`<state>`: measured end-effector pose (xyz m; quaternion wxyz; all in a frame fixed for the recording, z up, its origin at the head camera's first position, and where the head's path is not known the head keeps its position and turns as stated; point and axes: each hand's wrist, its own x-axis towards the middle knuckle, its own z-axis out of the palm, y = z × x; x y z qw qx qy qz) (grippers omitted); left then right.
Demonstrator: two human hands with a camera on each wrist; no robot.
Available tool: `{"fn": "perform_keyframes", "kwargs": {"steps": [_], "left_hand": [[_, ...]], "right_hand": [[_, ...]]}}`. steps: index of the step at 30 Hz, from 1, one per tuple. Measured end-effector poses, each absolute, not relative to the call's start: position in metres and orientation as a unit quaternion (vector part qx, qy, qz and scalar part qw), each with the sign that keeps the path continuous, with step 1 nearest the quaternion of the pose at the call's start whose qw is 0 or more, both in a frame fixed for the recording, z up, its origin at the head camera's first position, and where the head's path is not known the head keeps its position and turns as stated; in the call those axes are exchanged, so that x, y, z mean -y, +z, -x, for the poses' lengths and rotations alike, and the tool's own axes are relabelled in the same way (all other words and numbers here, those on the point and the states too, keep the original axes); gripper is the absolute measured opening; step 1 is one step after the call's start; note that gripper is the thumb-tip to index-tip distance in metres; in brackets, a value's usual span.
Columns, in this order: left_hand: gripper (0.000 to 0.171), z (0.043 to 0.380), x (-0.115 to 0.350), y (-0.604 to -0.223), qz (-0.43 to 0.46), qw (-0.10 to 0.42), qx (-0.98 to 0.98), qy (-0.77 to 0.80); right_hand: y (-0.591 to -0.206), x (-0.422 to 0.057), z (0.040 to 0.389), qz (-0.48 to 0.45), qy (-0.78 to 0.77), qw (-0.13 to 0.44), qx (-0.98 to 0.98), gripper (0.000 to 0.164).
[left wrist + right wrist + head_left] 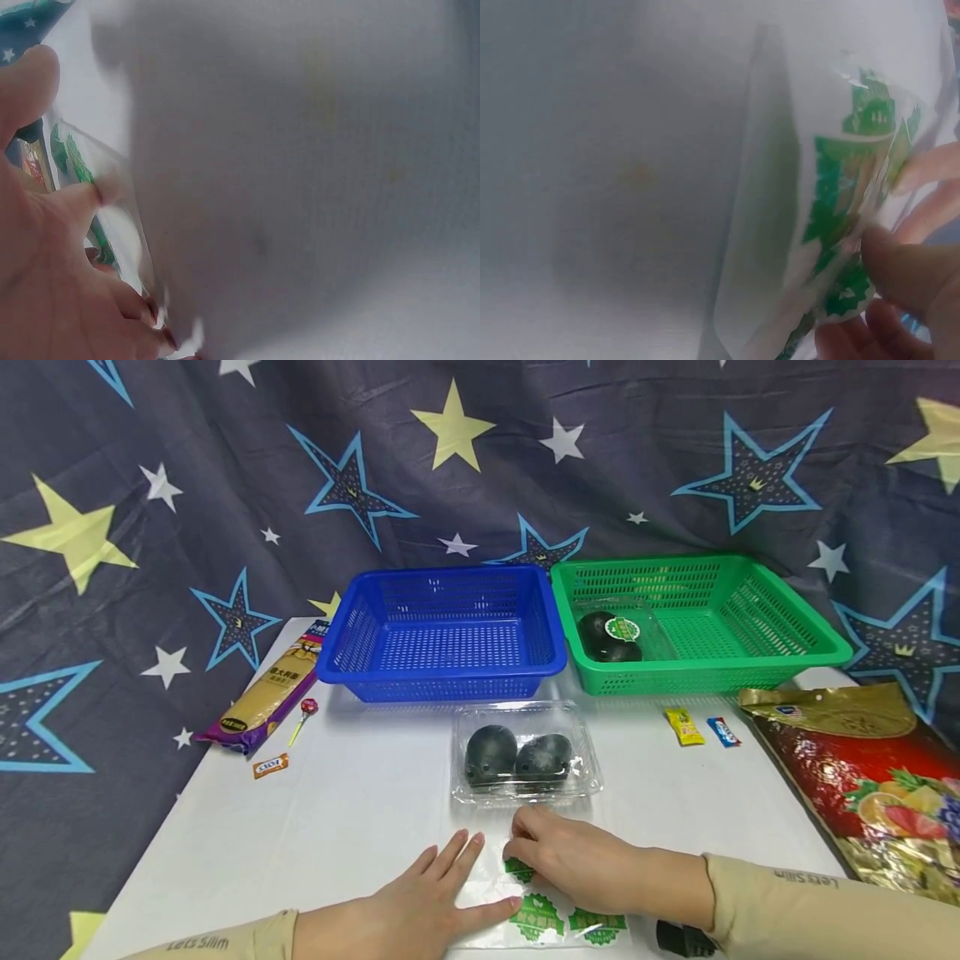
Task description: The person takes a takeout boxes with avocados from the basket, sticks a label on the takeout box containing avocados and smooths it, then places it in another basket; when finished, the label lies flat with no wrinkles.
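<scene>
A sheet of green round stickers (537, 918) lies at the table's front edge. My left hand (408, 906) rests on its left part, fingers spread and straight. The right hand (573, 856) bends over the sheet and pinches a green sticker (519, 870) between thumb and fingers. In the right wrist view the sheet (761, 225) bows up beside the thumb (889, 259). Whether that sticker is off its backing I cannot tell. Just beyond the right hand sits a clear plastic clamshell box (585, 781) holding two dark, rounded fruits (491, 753).
Behind stand a blue basket (442, 678) and a green basket (712, 677); the green one holds another clamshell with a sticker (622, 628). Left are a noodle bag (273, 689), lollipop (308, 707) and candy (270, 766). Right are two candies (684, 727) and a red-gold bag (885, 777).
</scene>
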<state>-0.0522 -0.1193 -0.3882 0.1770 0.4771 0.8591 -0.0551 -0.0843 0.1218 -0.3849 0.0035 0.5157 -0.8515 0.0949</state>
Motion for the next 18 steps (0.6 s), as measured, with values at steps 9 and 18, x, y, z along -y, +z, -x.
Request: {"fn": "perform_keyframes", "kwargs": {"steps": [9,18], "left_hand": [[0.075,0.051,0.119,-0.39,-0.481,0.157,-0.86,-0.065],[0.075,0.052,0.119,-0.388,-0.477,0.175,-0.86,-0.051]], "right_hand": [[-0.383,-0.119,0.085,-0.547,0.014,0.099,0.831,0.024],[-0.375,-0.124,0.083,-0.548,0.007,0.095,0.831,0.02]]}}
